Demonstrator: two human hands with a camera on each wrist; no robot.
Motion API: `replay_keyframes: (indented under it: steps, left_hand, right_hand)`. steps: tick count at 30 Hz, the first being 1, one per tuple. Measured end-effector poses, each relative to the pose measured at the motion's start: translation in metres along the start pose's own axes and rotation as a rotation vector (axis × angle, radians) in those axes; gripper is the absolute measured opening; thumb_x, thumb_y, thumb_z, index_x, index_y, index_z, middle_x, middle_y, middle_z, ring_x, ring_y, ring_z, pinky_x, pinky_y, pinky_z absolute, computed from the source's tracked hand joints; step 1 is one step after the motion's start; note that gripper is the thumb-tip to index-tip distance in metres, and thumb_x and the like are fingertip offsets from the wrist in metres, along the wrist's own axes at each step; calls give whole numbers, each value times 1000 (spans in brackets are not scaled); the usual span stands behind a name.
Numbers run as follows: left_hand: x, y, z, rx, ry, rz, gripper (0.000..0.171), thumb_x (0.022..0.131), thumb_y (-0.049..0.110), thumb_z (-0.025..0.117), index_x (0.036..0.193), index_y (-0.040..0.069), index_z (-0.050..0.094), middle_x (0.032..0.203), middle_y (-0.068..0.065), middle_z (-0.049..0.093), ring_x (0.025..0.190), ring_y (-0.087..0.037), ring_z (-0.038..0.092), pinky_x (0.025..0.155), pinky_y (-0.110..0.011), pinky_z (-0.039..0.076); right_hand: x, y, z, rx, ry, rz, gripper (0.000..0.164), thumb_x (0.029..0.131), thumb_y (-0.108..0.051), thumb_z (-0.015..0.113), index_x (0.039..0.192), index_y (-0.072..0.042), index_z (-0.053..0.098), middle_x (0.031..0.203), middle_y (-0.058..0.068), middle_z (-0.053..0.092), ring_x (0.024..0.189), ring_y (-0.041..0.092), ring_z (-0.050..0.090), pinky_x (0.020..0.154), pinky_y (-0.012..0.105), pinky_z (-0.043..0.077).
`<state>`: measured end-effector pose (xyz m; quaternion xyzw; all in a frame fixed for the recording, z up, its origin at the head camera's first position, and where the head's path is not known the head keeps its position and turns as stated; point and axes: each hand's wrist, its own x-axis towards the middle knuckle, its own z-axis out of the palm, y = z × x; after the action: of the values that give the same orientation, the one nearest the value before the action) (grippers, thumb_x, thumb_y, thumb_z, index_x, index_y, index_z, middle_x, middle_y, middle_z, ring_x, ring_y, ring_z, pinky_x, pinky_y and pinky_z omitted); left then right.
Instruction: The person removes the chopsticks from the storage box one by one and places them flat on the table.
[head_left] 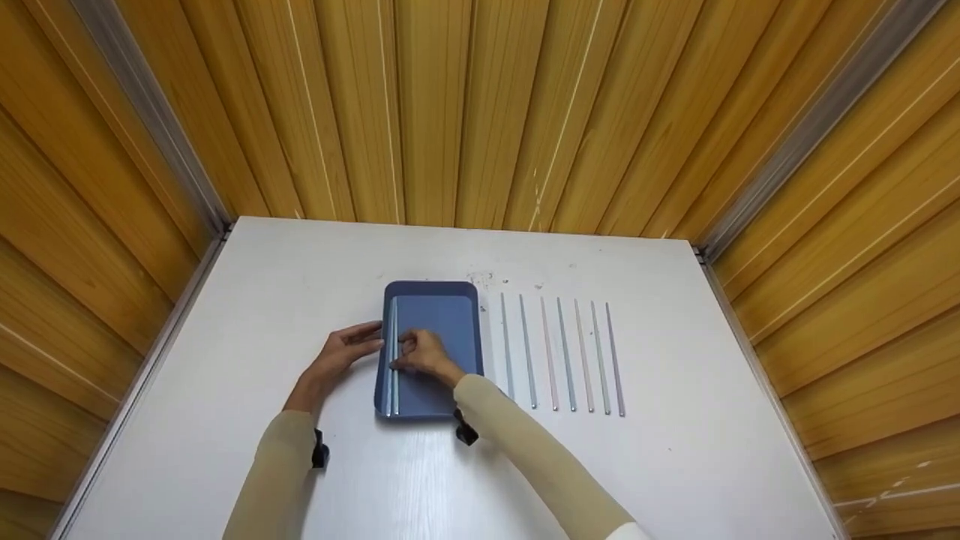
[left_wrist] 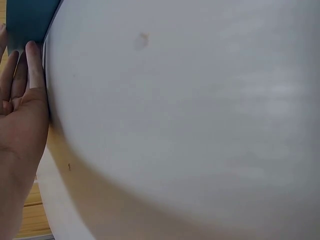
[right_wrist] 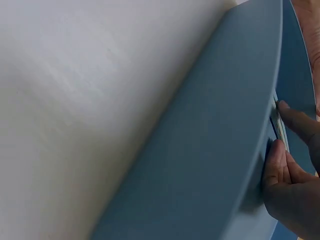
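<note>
A blue rectangular tray [head_left: 439, 321] lies on the white table. Two thin, pale sticks [head_left: 396, 394] rest lengthwise along its left inner wall. My right hand [head_left: 426, 354] reaches into the tray from the right. Its thumb and fingertips [right_wrist: 287, 111] pinch the right-hand one of these sticks, set a little apart along its length. Outside the tray, my left hand [head_left: 345, 351] rests against the left wall, fingers extended. In the left wrist view, those straight fingers [left_wrist: 35, 65] lie beside the tray's blue side [left_wrist: 31, 22].
Right of the tray, several thin sticks [head_left: 564, 352] in pale blue, pink and purple lie side by side, roughly parallel. My right forearm crosses the tray's near right corner. Wood-patterned panels [head_left: 427, 112] enclose the back and both sides of the table [head_left: 675, 465].
</note>
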<state>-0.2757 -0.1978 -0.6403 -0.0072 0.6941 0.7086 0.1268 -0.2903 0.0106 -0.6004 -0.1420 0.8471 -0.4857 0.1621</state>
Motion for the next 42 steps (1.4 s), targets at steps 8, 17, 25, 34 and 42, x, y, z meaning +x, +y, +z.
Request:
replay_keyframes:
  steps: [8, 17, 25, 34, 42]
  left_hand:
    - [0, 2, 0, 0, 6, -20, 62, 92, 16, 77, 148, 2, 52, 152, -19, 53, 145, -31, 48, 101, -20, 53]
    - [0, 3, 0, 18, 11, -9, 61, 93, 17, 76, 148, 3, 53, 151, -19, 54, 143, -29, 51, 104, -22, 52]
    - [-3, 5, 3, -8, 9, -6, 58, 95, 12, 73, 148, 0, 51, 151, -21, 53, 143, -32, 50, 100, -17, 52]
    - [-2, 1, 2, -5, 7, -7, 59, 94, 14, 75, 147, 2, 53, 150, -20, 54, 143, -32, 50, 101, -18, 52]
    - [-2, 1, 1, 2, 7, -3, 60, 93, 14, 76, 148, 2, 53, 152, -19, 53, 145, -32, 49, 105, -23, 52]
  right_hand:
    - [-2, -6, -3, 20, 0, 7, 44, 71, 12, 82, 111, 16, 65, 94, 25, 72, 68, 5, 52, 62, 13, 43]
    - [1, -7, 0, -142, 61, -15, 46, 70, 4, 87, 111, 12, 68, 93, 22, 75, 70, 8, 52, 69, 21, 50]
    - [0, -7, -1, -248, 113, -31, 36, 70, 4, 78, 104, 9, 72, 88, 17, 75, 71, 12, 58, 66, 24, 52]
    - [-4, -11, -3, -308, 137, 29, 41, 71, -5, 84, 109, 5, 74, 90, 14, 74, 79, 20, 62, 77, 35, 57]
    - [-4, -11, -2, -332, 161, 2, 40, 71, -7, 84, 109, 4, 74, 88, 14, 75, 78, 22, 63, 76, 35, 56]
